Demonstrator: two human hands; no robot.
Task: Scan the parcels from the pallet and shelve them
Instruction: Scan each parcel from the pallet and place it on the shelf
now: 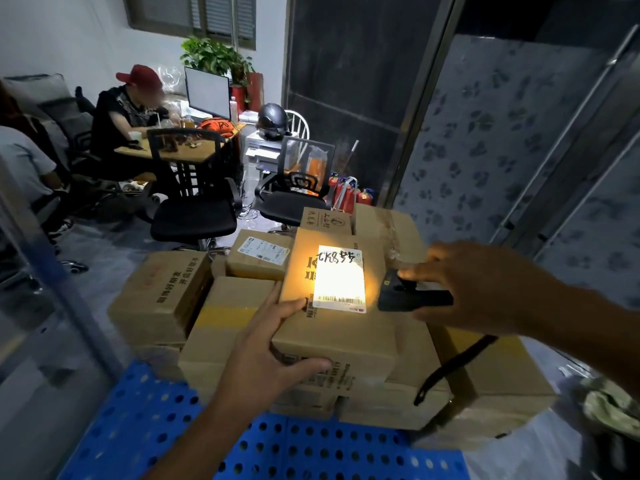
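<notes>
A brown cardboard parcel (332,337) lies on top of a stack of parcels on the blue perforated pallet (145,431). Its white shipping label (341,277) glows under a bright yellow light. My left hand (273,344) grips the parcel's near left corner, thumb on top and fingers on the front face. My right hand (478,282) holds a black handheld scanner (412,296) just right of the label, pointed at it. The scanner's black strap (450,368) hangs down over the boxes.
Several more cardboard boxes (162,292) are stacked around the parcel. Beyond them stand black office chairs (194,216), red fire extinguishers (346,192) and a desk where a seated person (128,112) sits. A patterned glass door (485,150) is on the right.
</notes>
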